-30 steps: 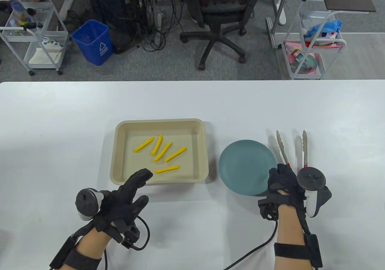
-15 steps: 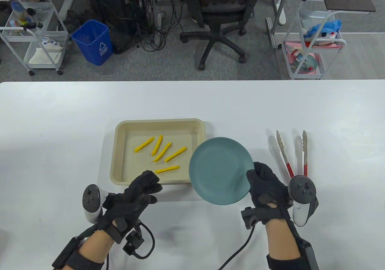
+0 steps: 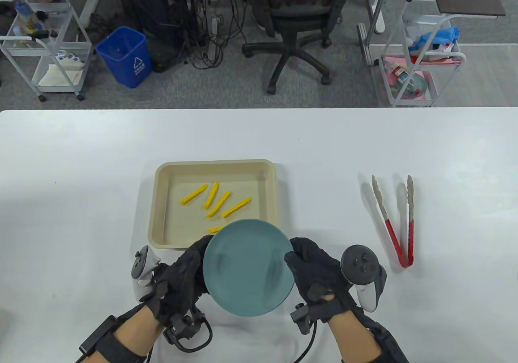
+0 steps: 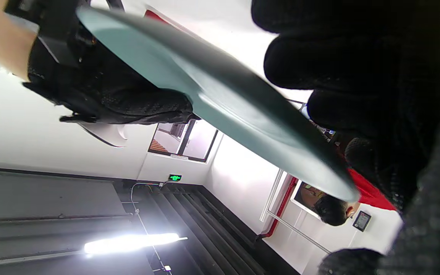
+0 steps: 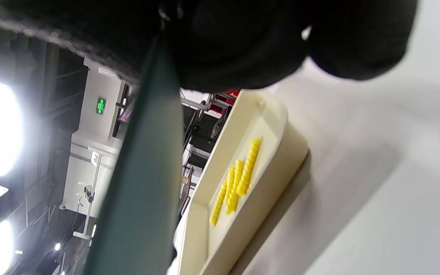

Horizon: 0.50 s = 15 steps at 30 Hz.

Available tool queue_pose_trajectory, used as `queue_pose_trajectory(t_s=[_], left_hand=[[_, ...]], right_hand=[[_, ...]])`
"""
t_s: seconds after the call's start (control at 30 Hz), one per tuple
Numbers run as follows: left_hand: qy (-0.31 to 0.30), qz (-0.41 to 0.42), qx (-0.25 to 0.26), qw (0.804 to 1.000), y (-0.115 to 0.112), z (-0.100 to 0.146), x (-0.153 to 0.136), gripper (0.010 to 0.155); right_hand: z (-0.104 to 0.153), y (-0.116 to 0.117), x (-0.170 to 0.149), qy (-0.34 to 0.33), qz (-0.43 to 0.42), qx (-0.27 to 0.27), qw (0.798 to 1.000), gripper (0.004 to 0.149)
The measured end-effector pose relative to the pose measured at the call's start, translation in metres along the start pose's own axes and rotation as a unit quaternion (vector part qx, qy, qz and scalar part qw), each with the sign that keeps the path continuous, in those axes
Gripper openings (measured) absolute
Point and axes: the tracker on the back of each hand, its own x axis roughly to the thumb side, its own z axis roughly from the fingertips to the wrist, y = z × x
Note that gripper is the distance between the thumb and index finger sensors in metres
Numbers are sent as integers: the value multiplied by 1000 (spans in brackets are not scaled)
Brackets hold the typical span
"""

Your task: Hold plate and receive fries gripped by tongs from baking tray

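Note:
A teal plate (image 3: 247, 268) is held above the table at the front centre, over the near edge of the beige baking tray (image 3: 160, 201). My left hand (image 3: 194, 264) grips its left rim and my right hand (image 3: 301, 260) grips its right rim. Several yellow crinkle fries (image 3: 218, 201) lie in the tray; the plate hides most of one. The red-handled metal tongs (image 3: 394, 221) lie on the table to the right, untouched. The left wrist view shows the plate's underside (image 4: 220, 103) with my left fingers (image 4: 357, 68) at its rim. The right wrist view shows the plate edge-on (image 5: 139, 183) and the fries (image 5: 239, 179).
The white table (image 3: 81, 168) runs the full width. Behind its far edge stand an office chair (image 3: 299, 23), a blue bin (image 3: 123, 55) and wire carts (image 3: 421, 67) on the floor.
My right hand carried the plate from the right of the tray leftward and nearer, to the front centre. My left hand moved right and took the plate's left rim. The tongs stayed put.

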Motion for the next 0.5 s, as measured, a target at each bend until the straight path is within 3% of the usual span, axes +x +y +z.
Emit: queue_pose_trajectory(t_s=[0.27,0.5], left_hand=[[22,25,29,999,6,0,-7,72],[25,-5,54,998,9,-2,-3,66]], right_hand=[[0,14,1,-6,16,22,1000,49],[-1,13,1,-14,12,20,1000,52]])
